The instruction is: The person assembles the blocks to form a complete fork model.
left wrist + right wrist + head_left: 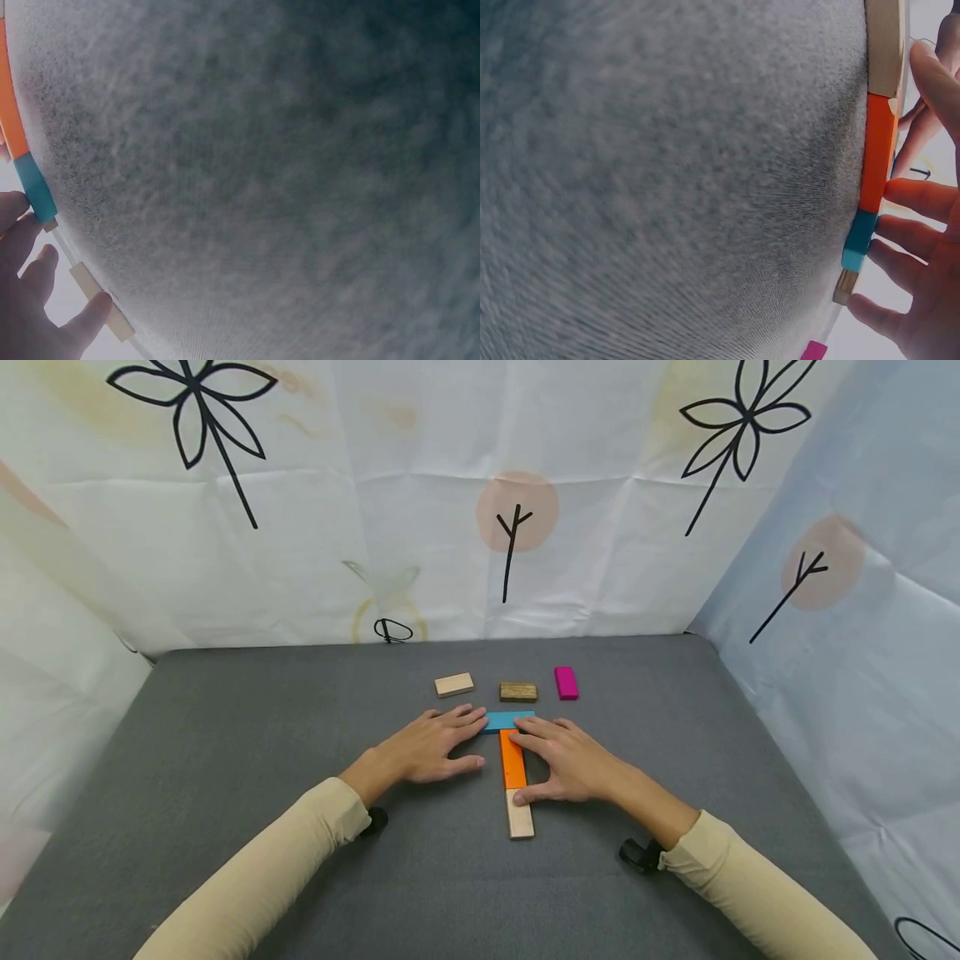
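Observation:
A blue block (pixel 504 720) lies crosswise at the far end of an orange block (pixel 513 764), and a pale wooden block (pixel 520 821) continues the line towards me, so the three form a T. At the blue block's left end, the fingertips of my left hand (pixel 435 745) touch it with the fingers extended. My right hand (pixel 572 762) spreads over the T from the right. Its fingertips rest by the blue block's right end and the orange block's top, while its thumb touches the pale block near the joint. In the right wrist view, its fingers (pixel 915 199) look nearly straight.
Behind the T lie another pale wooden block (pixel 453 685), a dark brown wooden block (pixel 518 692) and a magenta block (pixel 566 682). Grey cloth (pixel 262 735) covers the table. Printed white sheets (pixel 442 510) hang at the back and sides.

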The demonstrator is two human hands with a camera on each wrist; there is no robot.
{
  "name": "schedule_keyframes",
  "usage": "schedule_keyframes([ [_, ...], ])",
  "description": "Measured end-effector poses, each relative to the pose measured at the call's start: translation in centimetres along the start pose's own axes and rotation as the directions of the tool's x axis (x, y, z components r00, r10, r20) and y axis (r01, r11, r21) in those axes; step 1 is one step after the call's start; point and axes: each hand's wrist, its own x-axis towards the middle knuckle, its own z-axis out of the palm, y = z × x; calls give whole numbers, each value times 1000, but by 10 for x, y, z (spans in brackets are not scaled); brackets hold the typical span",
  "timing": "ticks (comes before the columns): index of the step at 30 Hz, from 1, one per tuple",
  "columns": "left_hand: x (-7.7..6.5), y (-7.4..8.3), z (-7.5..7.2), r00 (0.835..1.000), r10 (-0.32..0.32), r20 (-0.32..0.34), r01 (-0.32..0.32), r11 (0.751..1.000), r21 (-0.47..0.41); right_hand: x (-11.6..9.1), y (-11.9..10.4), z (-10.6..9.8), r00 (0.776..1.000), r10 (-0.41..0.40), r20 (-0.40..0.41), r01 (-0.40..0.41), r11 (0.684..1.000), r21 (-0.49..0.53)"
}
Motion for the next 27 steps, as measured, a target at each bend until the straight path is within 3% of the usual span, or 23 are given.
schedule_keyframes([
  [8, -1, -1, -4, 1000, -4, -5, 4, 1000, -11, 1, -2, -3, 999, 16, 27, -16, 1000, 8],
  [11, -1, -3, -6, 999, -20, -37, 20, 1000, 8, 1, -1, -2, 1000, 17, 23, -17, 1000, 7],
  [18, -3, -19, -16, 982, -115, -148, 125, 990, 60, 2, 0, -1, 1000, 16, 13, -16, 1000, 17],
  [23, -6, -32, -19, 968, -197, -154, 207, 977, 52, 2, 0, 0, 1000, 14, 6, -14, 1000, 20],
  [27, -8, -41, -18, 963, -233, -132, 236, 972, 6, 1, -1, -1, 1000, 19, 5, -19, 1000, 19],
])
